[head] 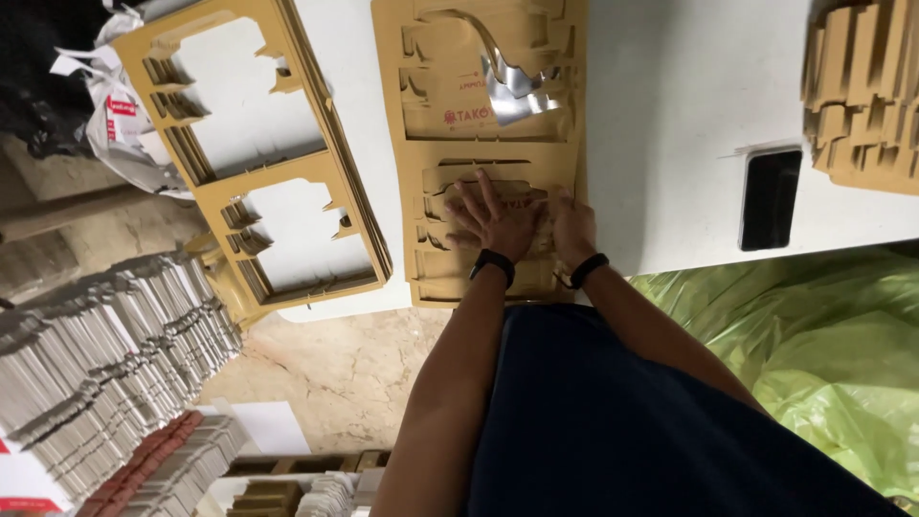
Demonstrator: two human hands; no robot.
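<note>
A white bench (670, 115) carries a stack of die-cut brown cardboard sheets (479, 124) at its near edge, the punched shapes still in place. Just left, overhanging the same edge, lies a stack of emptied cardboard frames (321, 163). More cut cardboard pieces (866, 86) are piled at the far right corner. The left hand (493, 220) presses flat on the lower panel of the sheets, fingers spread wide and holding nothing. The right hand (572, 228) rests touching beside it, also flat. A dark phone (771, 198) lies near the bench's near edge, well right of the hands.
</note>
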